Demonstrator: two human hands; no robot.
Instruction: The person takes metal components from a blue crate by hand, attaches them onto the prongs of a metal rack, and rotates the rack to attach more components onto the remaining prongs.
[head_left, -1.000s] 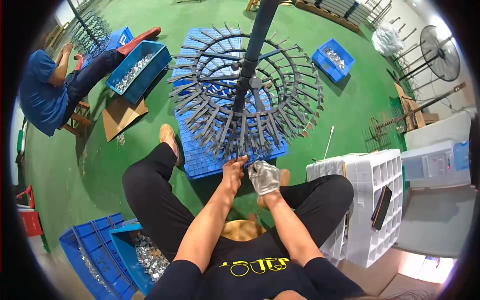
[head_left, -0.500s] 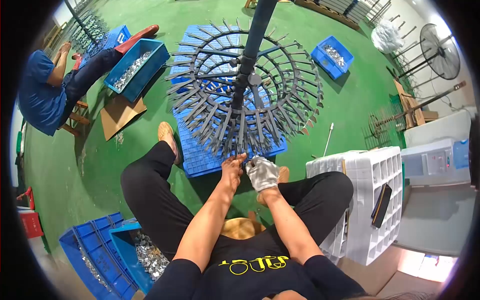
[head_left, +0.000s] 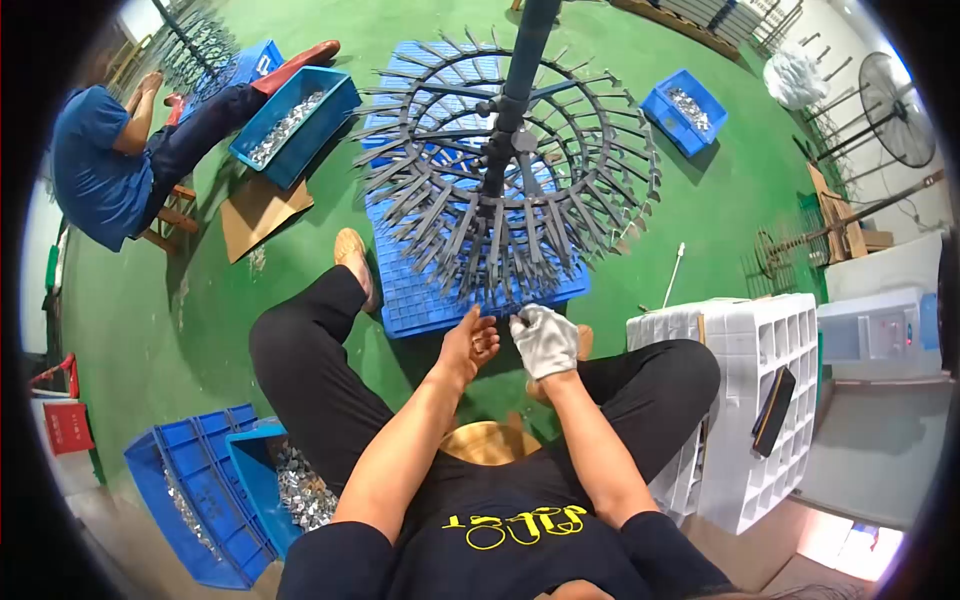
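Note:
A round dark metal rack (head_left: 505, 205) with rings of clips or prongs stands in front of me on a central pole (head_left: 530, 60). My left hand (head_left: 470, 348) is bare and just below the rack's near prongs, its fingers curled; anything inside them is too small to make out. Beside it on the right, my right hand (head_left: 547, 342) wears a white glove. Its fingertips are pinched together close to the lowest prongs, and whatever they grip is hidden. A gap separates the two hands. Blue plastic pallets (head_left: 410, 300) lie beneath the rack.
Blue bins of small metal pieces stand at lower left (head_left: 285, 515), upper left (head_left: 300, 125) and upper right (head_left: 685, 112). A white gridded crate (head_left: 735, 400) is by my right knee. Left, a seated person (head_left: 100, 160) works. Cardboard (head_left: 262, 215) lies on the green floor.
My left hand has drawn slightly down from the prongs and its fingers have curled. The gloved hand stays near the rack's lower edge. The whole view has shifted a little to the right.

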